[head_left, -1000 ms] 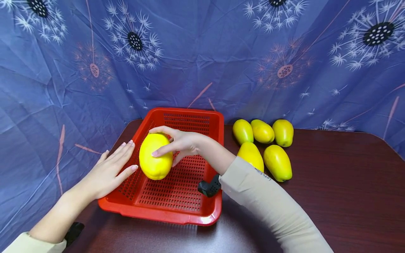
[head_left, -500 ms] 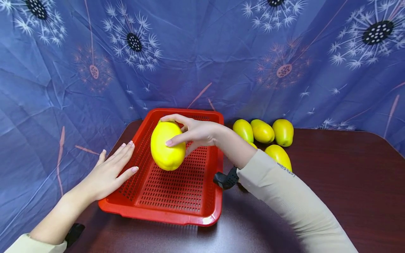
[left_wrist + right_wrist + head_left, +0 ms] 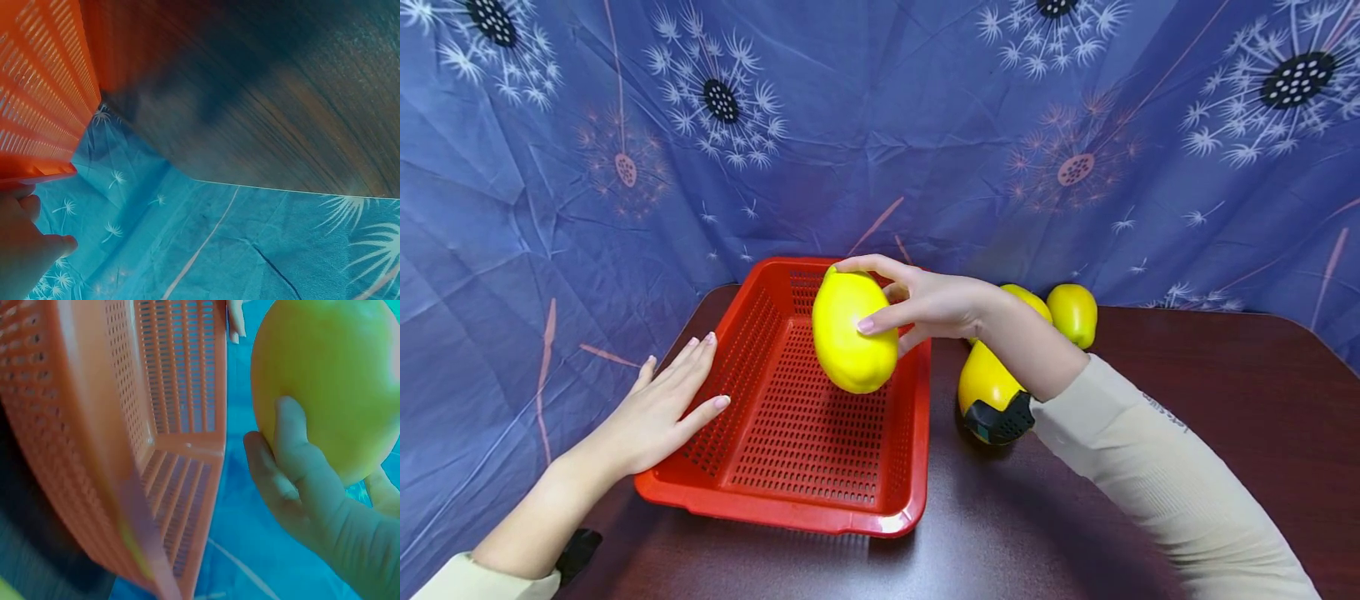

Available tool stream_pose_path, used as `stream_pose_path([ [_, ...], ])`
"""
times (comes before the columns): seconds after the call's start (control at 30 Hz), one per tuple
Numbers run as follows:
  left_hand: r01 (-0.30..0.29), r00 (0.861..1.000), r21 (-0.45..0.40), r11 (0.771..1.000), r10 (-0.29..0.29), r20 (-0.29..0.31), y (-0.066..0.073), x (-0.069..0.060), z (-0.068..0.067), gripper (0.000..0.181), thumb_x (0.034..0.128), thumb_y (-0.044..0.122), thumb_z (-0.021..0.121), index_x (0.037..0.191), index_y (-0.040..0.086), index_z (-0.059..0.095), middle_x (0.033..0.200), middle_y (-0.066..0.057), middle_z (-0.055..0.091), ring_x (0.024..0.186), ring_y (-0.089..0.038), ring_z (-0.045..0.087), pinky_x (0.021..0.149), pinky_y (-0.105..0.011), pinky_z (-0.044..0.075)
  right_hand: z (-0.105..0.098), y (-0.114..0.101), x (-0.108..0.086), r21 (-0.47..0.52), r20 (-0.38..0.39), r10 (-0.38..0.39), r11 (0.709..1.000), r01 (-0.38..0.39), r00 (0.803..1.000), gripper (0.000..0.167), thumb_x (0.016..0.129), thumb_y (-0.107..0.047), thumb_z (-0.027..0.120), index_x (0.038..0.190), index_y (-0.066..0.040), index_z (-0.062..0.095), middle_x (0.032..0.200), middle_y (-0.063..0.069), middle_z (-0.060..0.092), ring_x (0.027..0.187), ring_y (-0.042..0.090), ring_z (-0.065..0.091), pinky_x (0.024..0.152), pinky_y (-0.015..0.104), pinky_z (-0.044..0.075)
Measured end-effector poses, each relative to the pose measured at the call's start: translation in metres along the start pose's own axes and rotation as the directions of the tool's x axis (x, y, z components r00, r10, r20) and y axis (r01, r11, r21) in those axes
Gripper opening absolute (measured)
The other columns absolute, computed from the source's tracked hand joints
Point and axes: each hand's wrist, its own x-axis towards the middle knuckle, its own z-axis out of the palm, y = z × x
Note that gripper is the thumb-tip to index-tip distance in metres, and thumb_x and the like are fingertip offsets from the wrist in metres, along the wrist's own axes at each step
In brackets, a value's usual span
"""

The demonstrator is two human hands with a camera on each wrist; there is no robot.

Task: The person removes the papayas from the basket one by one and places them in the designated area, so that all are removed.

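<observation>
My right hand grips a large yellow mango above the right part of a red slotted plastic basket. In the right wrist view the thumb presses the mango's near side, with other fingers partly hidden behind it. My left hand rests on the basket's left rim, its fingers straight. At the left wrist view's edge, part of that hand shows beside the basket wall. No other fruit shows inside the basket.
Several yellow mangoes lie right of the basket on the dark wood table. One mango is near, another farther back; my right forearm covers some. A blue dandelion-print cloth hangs behind and along the left side.
My right hand has lifted the mango and carried it rightward across the basket. Its forearm now hides more of the fruit on the table. The left hand stays in place.
</observation>
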Motion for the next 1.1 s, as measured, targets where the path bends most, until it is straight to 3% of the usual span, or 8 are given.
stream_pose_path([
  [0.2, 0.004, 1.0, 0.0, 1.0, -0.004, 0.004, 0.0, 0.0, 0.0, 0.074, 0.0958, 0.046, 0.043, 0.149, 0.005, 0.012, 0.155, -0.014, 0.012, 0.142, -0.028, 0.007, 0.107, -0.061, -0.003, -0.014, 0.003, -0.028, 0.026, 0.036, -0.024, 0.999, 0.023, 0.999, 0.074, 0.089, -0.006, 0.061, 0.147, -0.027, 0.02, 0.137, 0.02, 0.03, 0.106, 0.034, 0.054, 0.083, 0.047, 0.051],
  [0.5, -0.002, 1.0, -0.004, 1.0, 0.002, -0.003, 0.001, 0.001, 0.0, 0.073, 0.0956, 0.045, 0.045, 0.149, 0.005, 0.015, 0.154, -0.015, 0.015, 0.141, -0.031, 0.011, 0.105, -0.064, 0.001, -0.038, 0.011, -0.072, 0.002, -0.017, -0.039, 0.999, 0.039, 0.999, 0.074, 0.09, -0.01, 0.061, 0.147, -0.029, 0.018, 0.139, 0.023, 0.024, 0.099, 0.034, 0.06, 0.082, 0.045, 0.052],
  [0.8, 0.011, 1.0, -0.012, 1.0, -0.01, 0.007, -0.001, 0.0, 0.001, 0.073, 0.0953, 0.045, 0.045, 0.149, 0.006, 0.014, 0.154, -0.015, 0.015, 0.141, -0.031, 0.01, 0.104, -0.065, 0.003, -0.057, 0.025, -0.119, 0.003, -0.012, -0.087, 0.996, 0.087, 0.996, 0.069, 0.093, -0.006, 0.054, 0.146, -0.032, 0.017, 0.137, 0.025, 0.018, 0.108, 0.038, 0.053, 0.085, 0.049, 0.049],
  [1.1, 0.011, 1.0, -0.03, 0.999, -0.011, 0.007, -0.002, 0.002, 0.001, 0.073, 0.0953, 0.044, 0.046, 0.149, 0.006, 0.014, 0.154, -0.014, 0.014, 0.142, -0.03, 0.008, 0.104, -0.065, 0.004, -0.08, 0.051, -0.16, -0.014, -0.011, -0.13, 0.991, 0.13, 0.991, 0.072, 0.094, 0.002, 0.047, 0.148, -0.027, 0.011, 0.134, 0.021, 0.026, 0.109, 0.038, 0.055, 0.083, 0.055, 0.047],
])
